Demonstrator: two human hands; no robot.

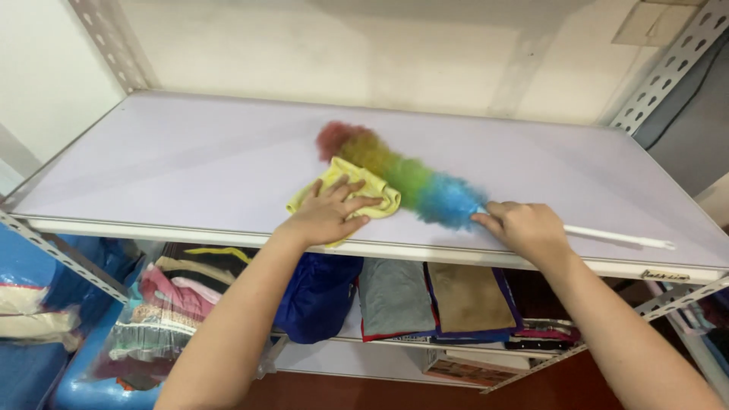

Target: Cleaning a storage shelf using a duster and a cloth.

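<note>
My left hand point(328, 214) lies flat, fingers spread, on a crumpled yellow cloth point(375, 186) near the front edge of a pale lilac shelf board point(190, 159). Beside it lies a fluffy rainbow duster point(395, 173), red at the far tip, then yellow, green and blue. My right hand point(525, 228) is closed around its white handle point(623, 238) just behind the blue end; the handle sticks out to the right along the board.
Perforated metal uprights point(659, 76) frame the shelf, with a cream wall point(380, 53) behind. The shelf below holds folded clothes point(433, 300) and a dark blue bag point(319, 292). Bagged clothes point(163, 319) and blue sacks point(30, 304) stand at lower left.
</note>
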